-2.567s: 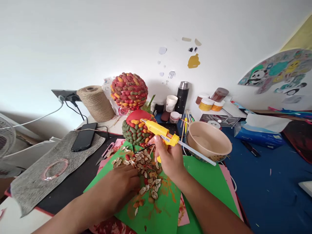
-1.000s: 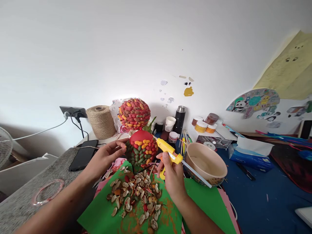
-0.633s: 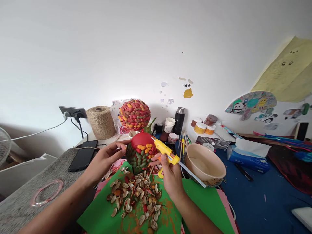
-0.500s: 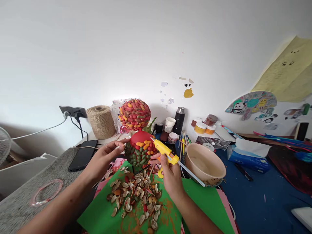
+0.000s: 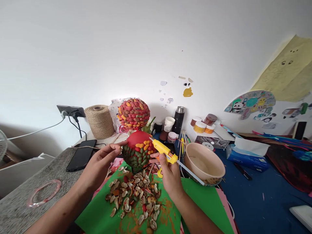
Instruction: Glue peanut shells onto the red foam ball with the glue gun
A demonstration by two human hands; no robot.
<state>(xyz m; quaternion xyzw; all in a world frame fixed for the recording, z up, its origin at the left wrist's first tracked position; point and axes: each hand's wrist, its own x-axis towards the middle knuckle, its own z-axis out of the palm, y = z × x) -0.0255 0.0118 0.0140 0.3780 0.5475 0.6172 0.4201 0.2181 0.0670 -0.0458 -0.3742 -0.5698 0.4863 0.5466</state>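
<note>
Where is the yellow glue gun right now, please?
In the head view, the glue gun is just right of the middle, held in the right hand, with the red-topped ball to its left and the beige bowl to its right.

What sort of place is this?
Looks like a craft workspace, possibly at home: a yellow glue gun in the right hand, a round red form partly covered in coloured shells, and paint jars by the wall.
</note>
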